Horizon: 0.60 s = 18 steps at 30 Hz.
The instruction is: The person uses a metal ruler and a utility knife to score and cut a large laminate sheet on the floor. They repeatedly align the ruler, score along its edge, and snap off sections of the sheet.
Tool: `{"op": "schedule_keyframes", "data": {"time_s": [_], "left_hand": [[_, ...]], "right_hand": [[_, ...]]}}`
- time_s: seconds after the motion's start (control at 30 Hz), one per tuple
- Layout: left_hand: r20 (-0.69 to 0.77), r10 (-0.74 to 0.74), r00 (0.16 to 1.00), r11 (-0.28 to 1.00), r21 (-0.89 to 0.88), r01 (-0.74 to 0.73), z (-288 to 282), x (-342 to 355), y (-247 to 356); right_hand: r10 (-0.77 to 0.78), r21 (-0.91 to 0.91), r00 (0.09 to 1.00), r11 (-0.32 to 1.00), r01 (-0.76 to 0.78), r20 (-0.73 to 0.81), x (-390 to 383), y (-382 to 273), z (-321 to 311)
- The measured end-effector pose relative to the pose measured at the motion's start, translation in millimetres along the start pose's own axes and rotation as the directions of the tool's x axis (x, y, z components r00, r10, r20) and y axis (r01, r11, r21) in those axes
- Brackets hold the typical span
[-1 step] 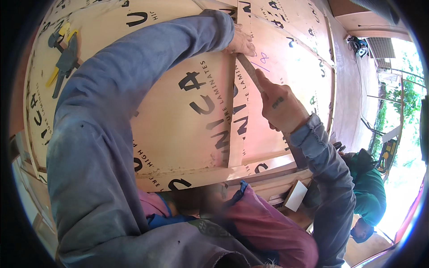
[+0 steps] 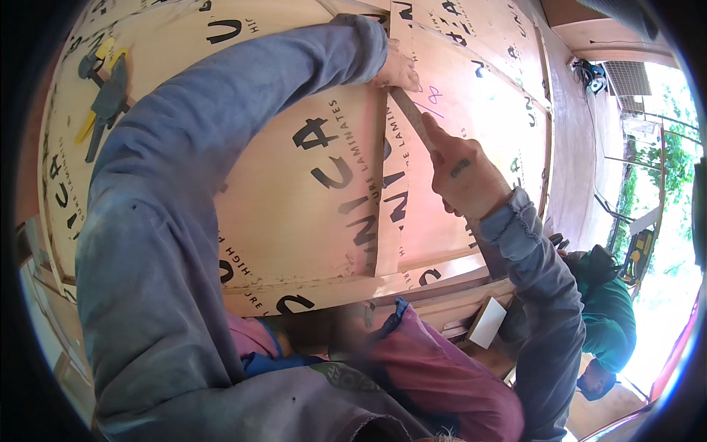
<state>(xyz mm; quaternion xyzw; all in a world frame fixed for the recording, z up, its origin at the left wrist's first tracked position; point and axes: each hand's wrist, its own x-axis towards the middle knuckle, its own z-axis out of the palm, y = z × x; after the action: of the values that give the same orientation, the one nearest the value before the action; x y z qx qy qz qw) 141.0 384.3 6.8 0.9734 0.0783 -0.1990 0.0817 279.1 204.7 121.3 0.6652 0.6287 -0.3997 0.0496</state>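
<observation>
Right hand (image 2: 470, 177): is gripping a long flat bar (image 2: 412, 119), forefinger pointing along it.
Left hand (image 2: 398, 70): is resting at the bar's far end; whether it is pinching, cannot tell.
Bar: is slanting across a printed panel (image 2: 287, 188).

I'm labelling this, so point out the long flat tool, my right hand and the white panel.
Long flat tool (image 2: 412, 118): head view, exposed upper stretch.
Right hand (image 2: 470, 177): head view, back of hand.
White panel (image 2: 487, 323): head view, broad face.
</observation>
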Motion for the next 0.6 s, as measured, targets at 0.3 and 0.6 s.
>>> {"op": "schedule_keyframes", "data": {"time_s": [0.3,0.6], "left_hand": [[-0.068,0.013,0.998,0.991,0.134,-0.004,1.8,0.5,-8.8],[-0.216,0.047,0.975,0.962,0.272,0.014,27.8,4.5,-11.5]], "right_hand": [[-0.259,-0.122,0.955,0.963,0.242,-0.145,15.7,29.2,16.2],[-0.285,-0.077,0.939,0.958,0.275,-0.191,18.1,41.3,53.4]]}}
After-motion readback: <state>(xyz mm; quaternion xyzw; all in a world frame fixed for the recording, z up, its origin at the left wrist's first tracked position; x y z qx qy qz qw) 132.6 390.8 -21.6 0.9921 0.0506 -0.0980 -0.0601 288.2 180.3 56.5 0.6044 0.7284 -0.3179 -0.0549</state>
